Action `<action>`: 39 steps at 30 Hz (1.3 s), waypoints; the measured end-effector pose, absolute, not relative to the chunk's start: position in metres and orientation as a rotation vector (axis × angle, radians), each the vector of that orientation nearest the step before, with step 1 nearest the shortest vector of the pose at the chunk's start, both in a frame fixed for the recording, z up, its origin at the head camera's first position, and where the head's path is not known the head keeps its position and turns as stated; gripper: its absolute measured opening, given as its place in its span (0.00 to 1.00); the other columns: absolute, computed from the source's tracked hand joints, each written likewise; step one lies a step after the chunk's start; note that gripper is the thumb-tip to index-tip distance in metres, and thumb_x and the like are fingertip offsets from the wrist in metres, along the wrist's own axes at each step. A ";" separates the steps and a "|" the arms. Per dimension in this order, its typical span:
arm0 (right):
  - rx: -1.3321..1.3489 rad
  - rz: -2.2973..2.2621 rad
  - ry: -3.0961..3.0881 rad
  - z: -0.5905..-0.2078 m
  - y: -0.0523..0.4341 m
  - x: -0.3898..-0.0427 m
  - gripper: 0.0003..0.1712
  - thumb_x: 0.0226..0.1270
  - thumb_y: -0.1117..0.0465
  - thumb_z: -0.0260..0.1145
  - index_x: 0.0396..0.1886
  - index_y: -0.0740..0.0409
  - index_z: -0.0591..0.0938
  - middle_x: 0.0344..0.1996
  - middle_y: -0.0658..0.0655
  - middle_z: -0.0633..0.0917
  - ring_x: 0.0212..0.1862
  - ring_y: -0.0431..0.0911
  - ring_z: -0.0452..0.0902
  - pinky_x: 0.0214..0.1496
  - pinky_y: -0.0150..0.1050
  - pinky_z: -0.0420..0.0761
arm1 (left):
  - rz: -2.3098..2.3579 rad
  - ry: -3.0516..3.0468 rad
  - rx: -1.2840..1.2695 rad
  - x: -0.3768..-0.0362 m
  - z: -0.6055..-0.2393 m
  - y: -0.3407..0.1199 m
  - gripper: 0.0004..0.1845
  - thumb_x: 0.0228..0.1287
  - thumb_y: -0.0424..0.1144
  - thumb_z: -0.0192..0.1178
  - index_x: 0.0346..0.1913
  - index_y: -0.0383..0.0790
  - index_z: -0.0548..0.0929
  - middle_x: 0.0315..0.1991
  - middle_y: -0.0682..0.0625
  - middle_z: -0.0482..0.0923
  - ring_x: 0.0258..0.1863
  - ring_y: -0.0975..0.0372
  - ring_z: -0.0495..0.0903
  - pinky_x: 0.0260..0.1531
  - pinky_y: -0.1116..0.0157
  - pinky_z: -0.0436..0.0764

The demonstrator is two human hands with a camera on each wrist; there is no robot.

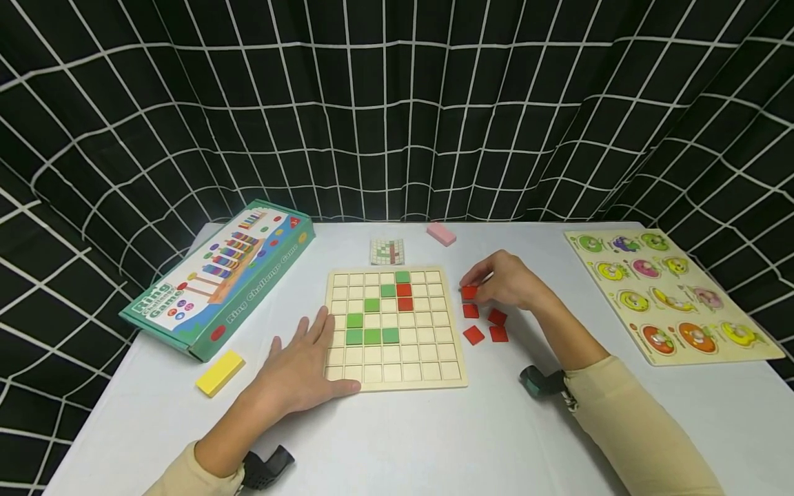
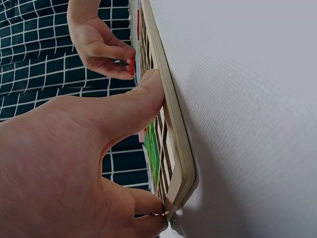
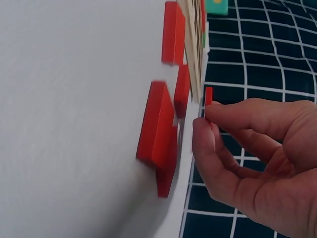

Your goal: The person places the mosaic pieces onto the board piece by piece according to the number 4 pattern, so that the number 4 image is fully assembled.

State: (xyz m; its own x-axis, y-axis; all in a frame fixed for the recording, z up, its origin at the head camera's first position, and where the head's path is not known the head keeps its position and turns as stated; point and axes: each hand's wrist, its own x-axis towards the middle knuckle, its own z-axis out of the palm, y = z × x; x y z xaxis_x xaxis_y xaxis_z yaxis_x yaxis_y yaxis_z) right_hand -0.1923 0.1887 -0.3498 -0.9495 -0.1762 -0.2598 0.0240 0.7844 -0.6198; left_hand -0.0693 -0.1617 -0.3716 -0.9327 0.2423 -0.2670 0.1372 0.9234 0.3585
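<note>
A wooden grid board (image 1: 428, 353) lies in the middle of the table. Several green square tiles (image 1: 372, 336) and two red tiles (image 1: 404, 304) sit in its cells. My left hand (image 1: 304, 372) rests at the board's near left corner, thumb on the front rim and fingers spread along the left edge. To the right of the board, my right hand (image 1: 505, 279) pinches a red square tile (image 3: 209, 99) between thumb and fingertips. Several loose red tiles (image 1: 474, 335) lie below that hand, next to the board's right edge.
Behind the board lies a small pattern card (image 1: 387, 252), with a pink block (image 1: 441, 234) to its right. A Ring Challenge Game box (image 1: 223, 275) and a yellow block (image 1: 220, 373) are on the left. A fruit and vegetable puzzle board (image 1: 673, 296) occupies the right side.
</note>
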 end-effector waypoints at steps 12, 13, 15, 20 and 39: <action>-0.133 -0.957 2.658 -0.348 0.170 -0.189 0.15 0.60 0.69 0.73 0.47 0.56 0.92 0.48 0.62 0.85 0.47 0.54 0.77 0.37 0.39 0.82 | 0.493 2.770 0.279 -0.069 -0.372 -0.161 0.64 0.55 0.67 0.73 0.83 0.32 0.53 0.85 0.38 0.45 0.83 0.36 0.47 0.70 0.24 0.50; -0.140 -0.958 2.659 -0.348 0.168 -0.189 0.15 0.60 0.69 0.73 0.47 0.57 0.92 0.48 0.62 0.85 0.48 0.54 0.77 0.38 0.38 0.82 | 0.494 2.769 0.277 -0.069 -0.372 -0.161 0.64 0.55 0.67 0.73 0.83 0.32 0.53 0.85 0.38 0.45 0.83 0.36 0.47 0.70 0.24 0.50; -0.155 -0.959 2.661 -0.347 0.166 -0.188 0.15 0.59 0.69 0.74 0.47 0.57 0.91 0.48 0.62 0.86 0.49 0.54 0.77 0.39 0.38 0.82 | 0.497 2.769 0.277 -0.069 -0.372 -0.161 0.64 0.55 0.67 0.73 0.82 0.32 0.53 0.85 0.38 0.45 0.83 0.36 0.47 0.70 0.24 0.50; -0.185 -0.967 2.658 -0.344 0.160 -0.186 0.15 0.58 0.69 0.75 0.46 0.56 0.91 0.46 0.60 0.86 0.48 0.54 0.78 0.40 0.38 0.82 | 0.499 2.769 0.273 -0.069 -0.371 -0.161 0.64 0.55 0.66 0.73 0.82 0.32 0.53 0.85 0.38 0.45 0.83 0.36 0.47 0.70 0.24 0.50; -0.210 -1.001 2.608 -0.335 0.127 -0.183 0.16 0.56 0.71 0.76 0.43 0.53 0.92 0.43 0.58 0.86 0.47 0.53 0.78 0.40 0.38 0.82 | 0.486 2.769 0.273 -0.070 -0.372 -0.161 0.65 0.54 0.68 0.72 0.83 0.33 0.53 0.85 0.38 0.45 0.83 0.36 0.47 0.70 0.24 0.50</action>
State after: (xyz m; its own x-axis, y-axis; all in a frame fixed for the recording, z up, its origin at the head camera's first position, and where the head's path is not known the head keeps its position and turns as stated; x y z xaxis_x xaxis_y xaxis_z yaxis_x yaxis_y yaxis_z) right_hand -0.1830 0.1273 -0.3347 -0.9318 -0.2546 -0.2586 -0.0161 0.7409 -0.6715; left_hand -0.0700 -0.1613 -0.3723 -0.9319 0.2384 -0.2735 0.1309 0.9240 0.3594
